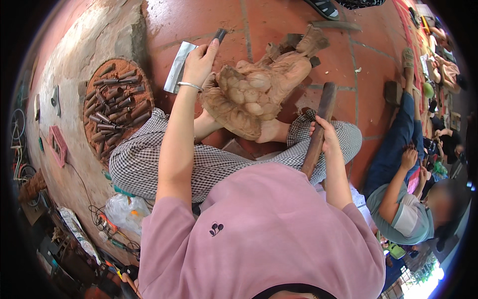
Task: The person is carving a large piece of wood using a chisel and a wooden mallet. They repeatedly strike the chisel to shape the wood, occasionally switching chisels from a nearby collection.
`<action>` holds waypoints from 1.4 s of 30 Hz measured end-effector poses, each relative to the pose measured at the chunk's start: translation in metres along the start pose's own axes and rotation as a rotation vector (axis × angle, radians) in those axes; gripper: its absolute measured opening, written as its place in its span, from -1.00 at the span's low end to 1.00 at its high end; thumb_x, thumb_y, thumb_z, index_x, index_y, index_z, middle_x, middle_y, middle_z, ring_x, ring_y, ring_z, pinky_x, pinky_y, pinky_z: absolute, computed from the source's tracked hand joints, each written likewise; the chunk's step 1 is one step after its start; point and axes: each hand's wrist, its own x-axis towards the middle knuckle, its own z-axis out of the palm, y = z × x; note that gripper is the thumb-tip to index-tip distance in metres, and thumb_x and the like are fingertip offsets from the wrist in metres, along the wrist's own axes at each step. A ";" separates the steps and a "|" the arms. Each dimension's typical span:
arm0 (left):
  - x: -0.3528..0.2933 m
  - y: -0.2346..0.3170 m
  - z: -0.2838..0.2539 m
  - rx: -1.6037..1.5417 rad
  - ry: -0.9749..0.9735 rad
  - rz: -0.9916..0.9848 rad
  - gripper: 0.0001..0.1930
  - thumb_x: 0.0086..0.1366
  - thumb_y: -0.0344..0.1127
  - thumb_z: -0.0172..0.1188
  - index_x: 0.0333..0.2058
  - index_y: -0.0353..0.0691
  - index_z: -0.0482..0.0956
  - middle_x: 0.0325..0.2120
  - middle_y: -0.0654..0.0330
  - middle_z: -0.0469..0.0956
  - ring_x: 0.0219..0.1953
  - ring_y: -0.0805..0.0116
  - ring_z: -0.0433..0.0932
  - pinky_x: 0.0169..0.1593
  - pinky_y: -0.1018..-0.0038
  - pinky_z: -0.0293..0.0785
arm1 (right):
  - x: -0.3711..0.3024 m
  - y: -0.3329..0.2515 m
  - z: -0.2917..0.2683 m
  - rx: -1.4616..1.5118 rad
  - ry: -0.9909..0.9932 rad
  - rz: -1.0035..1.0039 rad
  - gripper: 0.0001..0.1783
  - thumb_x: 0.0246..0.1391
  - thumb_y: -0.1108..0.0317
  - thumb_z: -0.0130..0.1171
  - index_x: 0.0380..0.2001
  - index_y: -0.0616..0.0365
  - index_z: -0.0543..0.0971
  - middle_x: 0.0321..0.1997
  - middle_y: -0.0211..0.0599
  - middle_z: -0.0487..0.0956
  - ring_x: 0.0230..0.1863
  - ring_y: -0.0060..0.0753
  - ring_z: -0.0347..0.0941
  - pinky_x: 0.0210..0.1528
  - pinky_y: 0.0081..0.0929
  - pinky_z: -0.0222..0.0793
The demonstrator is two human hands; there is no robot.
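My left hand (200, 62), a bangle on its wrist, is closed around a short dark tool, seemingly a carving gouge (219, 35), whose end sticks out beyond the fingers. Beside that hand is a flat silvery-white strip (179, 67); whether they touch I cannot tell. My right hand (326, 134) grips a long dark wooden bar (318, 129), which slants over my right knee. In front of my crossed legs a wooden carving (251, 92) with rounded, clustered forms lies on the floor by my bare feet, apart from the bar.
At the left, a round tray (149, 89) of sawdust holds many dark gouges (117, 104). A clear plastic bag (122, 212) and cables lie nearer me. A wooden slat (336, 25) lies on the far tiles. Another person (403, 209) sits close on my right.
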 end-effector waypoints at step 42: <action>-0.042 0.000 0.028 0.470 -0.040 0.115 -0.66 0.08 -0.10 0.14 -0.48 -0.33 0.55 -0.58 -0.11 0.56 -0.41 -0.08 0.59 -0.19 0.16 0.47 | -0.046 0.033 0.121 -0.192 -0.249 -0.536 -0.83 0.10 0.52 0.23 -0.20 0.26 0.56 0.09 -0.19 0.41 -0.12 -0.63 0.44 0.00 -0.69 0.31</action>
